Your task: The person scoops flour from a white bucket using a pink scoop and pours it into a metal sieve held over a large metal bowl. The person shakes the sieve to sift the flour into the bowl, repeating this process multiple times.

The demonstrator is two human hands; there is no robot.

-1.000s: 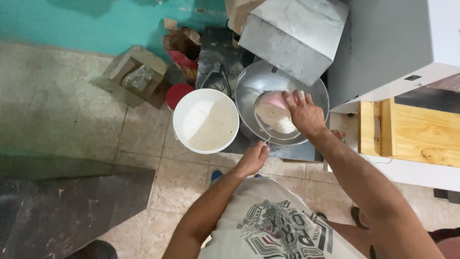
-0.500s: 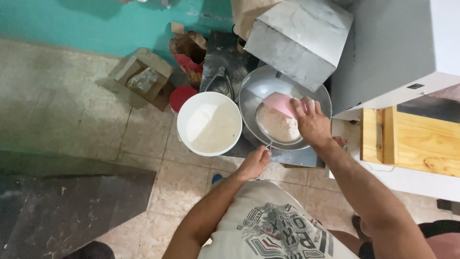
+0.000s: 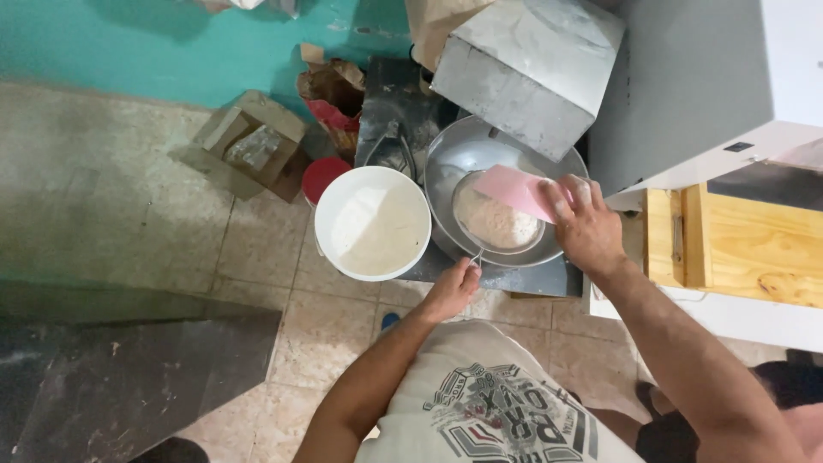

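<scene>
One grey metal hopper (image 3: 531, 73) at 12 o'clock overhangs one steel bowl (image 3: 454, 159), crowding its far rim. One white bucket (image 3: 373, 223) touches the bowl at 9 o'clock; open tiled floor (image 3: 257, 249) lies beyond. One sieve (image 3: 497, 225) of flour sits inside the bowl. Right hand (image 3: 587, 227) pinches one pink scraper (image 3: 514, 190) above the sieve; left hand (image 3: 450, 290) closes on the sieve's handle at 6 o'clock
</scene>
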